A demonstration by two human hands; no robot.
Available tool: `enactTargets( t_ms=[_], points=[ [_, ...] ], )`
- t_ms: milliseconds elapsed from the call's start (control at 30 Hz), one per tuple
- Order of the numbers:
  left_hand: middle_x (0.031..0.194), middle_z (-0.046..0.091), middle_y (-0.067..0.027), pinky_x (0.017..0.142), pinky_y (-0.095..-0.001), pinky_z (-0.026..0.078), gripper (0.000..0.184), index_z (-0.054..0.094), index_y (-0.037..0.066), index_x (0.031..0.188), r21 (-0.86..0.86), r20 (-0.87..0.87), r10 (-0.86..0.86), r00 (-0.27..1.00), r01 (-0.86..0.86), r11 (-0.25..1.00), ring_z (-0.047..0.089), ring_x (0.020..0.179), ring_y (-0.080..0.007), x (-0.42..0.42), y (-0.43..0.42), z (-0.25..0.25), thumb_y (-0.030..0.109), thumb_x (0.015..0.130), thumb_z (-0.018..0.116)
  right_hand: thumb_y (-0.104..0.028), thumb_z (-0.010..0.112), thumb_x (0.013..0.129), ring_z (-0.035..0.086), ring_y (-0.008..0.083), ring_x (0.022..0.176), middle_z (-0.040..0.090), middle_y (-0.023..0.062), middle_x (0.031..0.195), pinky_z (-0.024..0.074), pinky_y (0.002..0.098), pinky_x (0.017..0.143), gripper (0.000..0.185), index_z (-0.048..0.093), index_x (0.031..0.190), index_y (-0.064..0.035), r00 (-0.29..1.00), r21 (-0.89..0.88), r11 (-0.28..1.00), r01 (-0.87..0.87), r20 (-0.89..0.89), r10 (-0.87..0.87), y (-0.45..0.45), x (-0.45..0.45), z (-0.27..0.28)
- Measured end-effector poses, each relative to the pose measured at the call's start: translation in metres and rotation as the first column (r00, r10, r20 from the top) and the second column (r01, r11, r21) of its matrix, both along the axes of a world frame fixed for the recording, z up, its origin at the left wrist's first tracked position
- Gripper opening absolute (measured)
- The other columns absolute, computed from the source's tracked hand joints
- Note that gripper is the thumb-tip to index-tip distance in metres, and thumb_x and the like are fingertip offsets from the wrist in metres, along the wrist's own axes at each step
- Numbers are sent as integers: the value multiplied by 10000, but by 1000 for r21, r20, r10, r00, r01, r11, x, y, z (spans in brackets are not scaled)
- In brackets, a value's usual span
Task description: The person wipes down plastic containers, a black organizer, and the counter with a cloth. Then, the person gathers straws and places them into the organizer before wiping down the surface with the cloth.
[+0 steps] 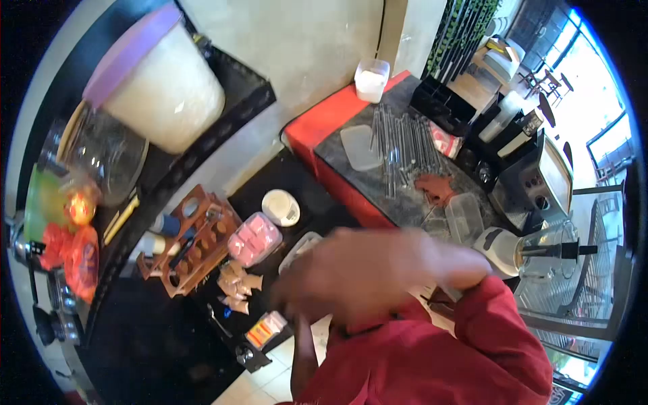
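One hand, on the arm from the right red sleeve [496, 324], is my right hand [364, 270]; it is raised close to the camera and smeared by motion, so its fingers cannot be made out. My left forearm comes up from below, and my left hand is hidden or merged in the blur. Just beyond the blur, a clear container [302, 251] is partly covered. Near it on the black counter are a tub of pink packets [254, 239], a round white lid or tub [281, 207] and several small brown packets [236, 287].
A wooden rack [196, 239] stands left of the tub. A large white bucket [162, 88] rests on the upper shelf. Metal straws or rods [408, 145] lie on the grey counter, with a blender [550, 251] at right. A small box [266, 329] sits by the front edge.
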State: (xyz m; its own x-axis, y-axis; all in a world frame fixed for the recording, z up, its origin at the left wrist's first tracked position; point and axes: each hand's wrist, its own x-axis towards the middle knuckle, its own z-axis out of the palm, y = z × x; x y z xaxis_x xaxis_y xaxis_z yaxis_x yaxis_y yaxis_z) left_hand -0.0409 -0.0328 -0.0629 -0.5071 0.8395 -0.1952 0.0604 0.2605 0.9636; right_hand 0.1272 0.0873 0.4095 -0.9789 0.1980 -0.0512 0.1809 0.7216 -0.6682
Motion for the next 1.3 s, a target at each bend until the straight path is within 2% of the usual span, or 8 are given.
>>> enactTargets(
  t_ms=[100, 133, 200, 300, 433, 733, 867, 1300],
  points=[
    [1118, 603, -334, 872, -502, 453, 468, 571, -94, 1173, -273, -298, 37, 954, -122, 954, 565, 1040, -497, -1, 14, -22, 314, 983, 443, -80, 496, 874, 657, 274, 896, 668, 157, 1038, 528, 362, 779, 330, 602, 1175, 2, 1000, -298, 954, 23, -7, -26, 149, 48, -161],
    [1124, 575, -368, 875, -494, 448, 474, 567, -99, 1175, -265, -387, 30, 921, -143, 953, 542, 1041, -520, -2, 14, -35, 315, 992, 429, -56, 506, 864, 650, 212, 854, 667, 125, 1027, 537, 328, 723, 352, 580, 1204, -2, 904, -485, 763, 426, 250, -346, 189, 78, -198],
    [1140, 578, -354, 884, -482, 450, 457, 558, -96, 1190, -323, -375, 17, 927, -147, 935, 553, 1058, -495, 4, 16, -12, 299, 991, 442, -87, 546, 893, 647, 197, 874, 642, 92, 976, 556, 312, 729, 410, 480, 1293, -32, 865, -865, 401, 303, 73, -497, 303, 167, -298],
    [1170, 584, -323, 899, -468, 453, 429, 537, -91, 1220, -324, -342, 67, 937, -184, 928, 576, 1078, -444, 5, 20, -28, 260, 982, 477, -314, 509, 967, 656, 231, 597, 619, 160, 934, 551, 339, 457, 421, 455, 1248, -4, 90, -645, -16, 764, 131, -987, 389, 233, -299],
    [1171, 591, -284, 913, -447, 457, 393, 515, -91, 1230, -73, -182, 202, 962, -219, 973, 598, 1060, -380, 3, 14, -57, 189, 954, 527, -370, 497, 932, 672, 315, 542, 663, 211, 847, 536, 360, 403, 502, 498, 1167, 73, -285, -528, -340, 778, 185, -940, 469, 271, -291],
    [928, 641, -275, 777, -447, 492, 302, 572, -95, 1038, -209, -272, 178, 946, -239, 948, 637, 874, -391, 3, 23, -39, 183, 933, 516, -288, 450, 948, 664, 253, 554, 655, 141, 658, 560, 410, 522, 393, 634, 843, 42, -238, -527, -258, 810, 108, -965, 500, 282, -355],
    [931, 647, -257, 771, -427, 501, 310, 570, -84, 1087, -186, -349, 169, 922, -245, 952, 643, 871, -370, 13, 43, 7, 175, 925, 522, -243, 425, 937, 618, 243, 463, 593, 137, 518, 499, 394, 472, 460, 590, 610, 36, 41, -285, 59, 957, -68, -997, 423, 271, -328],
    [1019, 631, -308, 822, -456, 470, 344, 583, -88, 1119, -278, -389, 210, 897, -331, 902, 622, 944, -437, -8, -5, 12, 190, 933, 499, -206, 327, 1042, 607, 182, 524, 626, 120, 717, 511, 324, 469, 313, 505, 979, 43, 461, -625, 171, 762, 337, -821, 25, 146, -354]
  ],
)
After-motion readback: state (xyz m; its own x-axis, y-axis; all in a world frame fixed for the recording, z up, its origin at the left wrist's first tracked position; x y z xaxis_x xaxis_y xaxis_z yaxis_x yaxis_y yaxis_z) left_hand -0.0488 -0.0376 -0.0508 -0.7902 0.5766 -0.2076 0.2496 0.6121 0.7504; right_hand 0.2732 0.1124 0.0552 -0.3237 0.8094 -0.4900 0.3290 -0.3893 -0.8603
